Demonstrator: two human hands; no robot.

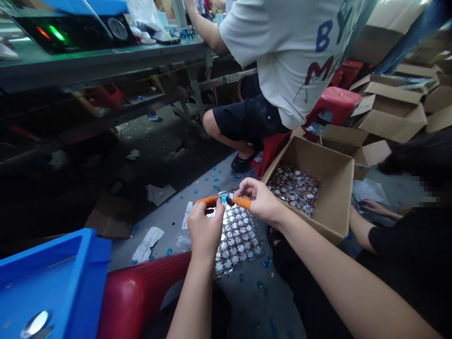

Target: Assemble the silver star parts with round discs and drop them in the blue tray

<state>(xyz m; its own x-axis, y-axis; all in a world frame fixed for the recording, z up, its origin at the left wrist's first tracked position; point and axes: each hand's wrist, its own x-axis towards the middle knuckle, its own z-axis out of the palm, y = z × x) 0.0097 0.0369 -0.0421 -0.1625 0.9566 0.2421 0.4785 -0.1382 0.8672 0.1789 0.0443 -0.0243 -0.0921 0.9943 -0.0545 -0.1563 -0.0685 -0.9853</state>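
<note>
Between my two hands is a small dark round piece (pixel 230 201) with a bit of blue film (pixel 223 198) at its left side. My left hand (pixel 205 228) is closed, pinching the film side between thumb and forefinger. My right hand (pixel 261 202) is closed too, its forefinger tip against the dark piece and its other fingers curled. Orange finger covers sit on both forefingers. Below my hands lies a clear-wrapped sheet of shiny silver pieces (pixel 236 240), partly hidden by my left hand.
A cardboard box (pixel 334 188) of loose shiny pieces stands right. A blue tray (pixel 76 282) rests by a red stool (pixel 130 296) at left. Blue scraps and paper litter the floor. A seated person (pixel 278 61) works ahead at a bench (pixel 141 54); another person's arm (pixel 363 226) is right.
</note>
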